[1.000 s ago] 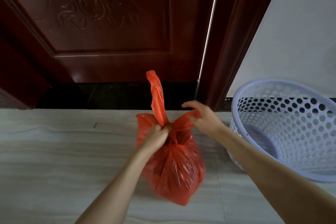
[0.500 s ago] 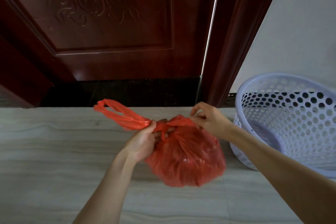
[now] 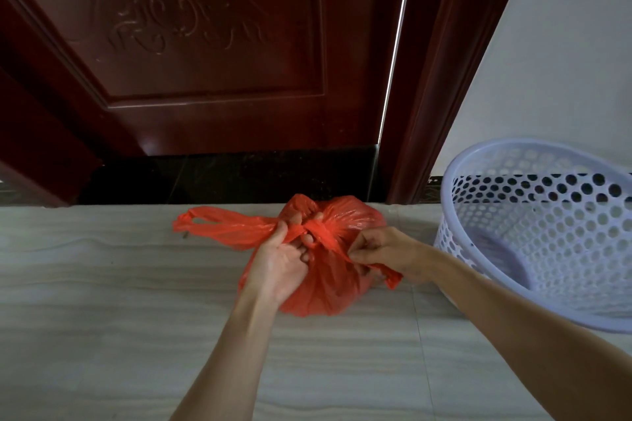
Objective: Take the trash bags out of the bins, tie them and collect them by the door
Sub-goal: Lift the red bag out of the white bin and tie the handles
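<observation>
A full red trash bag [image 3: 345, 219] sits on the pale floor just in front of the dark wooden door [image 3: 212, 44]. My left hand [image 3: 280, 260] grips one bag handle, whose loop trails out to the left [image 3: 219, 225]. My right hand [image 3: 386, 253] pinches the other handle, pulled toward the right. The two handles cross over the top of the bag between my hands. The lower front of the bag is partly hidden by my left hand.
An empty lavender perforated bin [image 3: 533, 225] stands at the right, against the white wall [image 3: 564, 44]. A dark threshold strip [image 3: 222, 178] runs under the door. The door frame [image 3: 444, 79] rises between door and wall. Pale floor tiles [image 3: 102, 318] spread out at the left and front.
The bag came down from hanging onto the floor near the threshold. The left handle dropped from upright to lying leftward, and my hands crossed the two handles over the bag's top.
</observation>
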Available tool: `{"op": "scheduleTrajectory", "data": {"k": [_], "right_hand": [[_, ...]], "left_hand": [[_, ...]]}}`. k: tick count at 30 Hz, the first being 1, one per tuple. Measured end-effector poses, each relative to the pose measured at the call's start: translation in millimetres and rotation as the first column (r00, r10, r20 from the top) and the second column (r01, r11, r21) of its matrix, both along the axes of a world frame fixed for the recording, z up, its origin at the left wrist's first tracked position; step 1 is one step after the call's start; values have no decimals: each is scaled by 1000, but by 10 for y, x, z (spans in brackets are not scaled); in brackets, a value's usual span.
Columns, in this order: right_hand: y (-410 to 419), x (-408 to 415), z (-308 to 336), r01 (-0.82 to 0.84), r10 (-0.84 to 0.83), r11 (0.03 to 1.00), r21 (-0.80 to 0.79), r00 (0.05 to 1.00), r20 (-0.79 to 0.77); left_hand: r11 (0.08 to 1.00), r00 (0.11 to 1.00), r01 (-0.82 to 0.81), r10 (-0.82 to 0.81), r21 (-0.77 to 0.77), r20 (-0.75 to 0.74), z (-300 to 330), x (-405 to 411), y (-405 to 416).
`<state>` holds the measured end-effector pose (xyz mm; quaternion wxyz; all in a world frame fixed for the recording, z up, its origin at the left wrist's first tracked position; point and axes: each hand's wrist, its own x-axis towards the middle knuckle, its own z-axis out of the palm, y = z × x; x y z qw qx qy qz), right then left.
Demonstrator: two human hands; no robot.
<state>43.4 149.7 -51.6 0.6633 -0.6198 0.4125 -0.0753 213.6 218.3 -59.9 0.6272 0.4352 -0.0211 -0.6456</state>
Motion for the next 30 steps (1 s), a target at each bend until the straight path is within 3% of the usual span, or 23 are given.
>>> {"op": "scheduleTrajectory", "data": {"k": [5, 8, 10, 13, 15, 17, 19, 20, 22, 24, 25, 27, 30], "right_hand": [[-129, -78, -21, 68, -148, 935, -349, 967, -206], [-192, -94, 86, 78, -169, 872, -483, 974, -149], [-230, -90, 214, -17, -15, 909, -416, 997, -75], [-197, -11, 383, -255, 248, 945, -206, 967, -59], [-123, 65, 455, -327, 323, 918, -226, 945, -57], [-51, 153, 494, -240, 258, 948, -209, 964, 63], [-48, 216, 496, 14, 11, 995, -99, 969, 249], [-81, 228, 460, 168, -153, 985, -23, 940, 304], [-186, 222, 342, 424, -412, 906, 11, 874, 256], [-229, 160, 209, 464, -458, 872, -152, 886, 77], [-214, 140, 155, 421, -428, 879, -224, 904, 19], [-141, 141, 66, 318, -329, 905, -282, 944, 12], [-3, 165, -51, 187, -199, 936, -299, 980, -9]], "left_hand": [[990, 989, 137, -139, 47, 43, -40, -43, 27], [970, 967, 242, -239, -19, 85, -27, -1, 37], [966, 961, 258, -255, -18, 106, -1, -8, 8], [973, 932, 220, -232, 73, 279, -12, -71, -53], [979, 897, 180, -204, 97, 393, -12, -138, -79], [982, 840, 138, -186, 130, 510, -10, -195, -96], [983, 777, 75, -164, 169, 608, -14, -198, -105], [984, 701, 38, -151, 174, 697, -26, -184, -104], [979, 404, 33, -196, 200, 894, -26, -156, -68], [959, 65, 60, -282, 278, 957, -6, -167, 4], [949, -64, 61, -306, 310, 950, -6, -176, 36], [939, -180, 77, -317, 335, 931, 9, -192, 75], [912, -129, 203, -336, 356, 933, 73, -180, 110]]}}
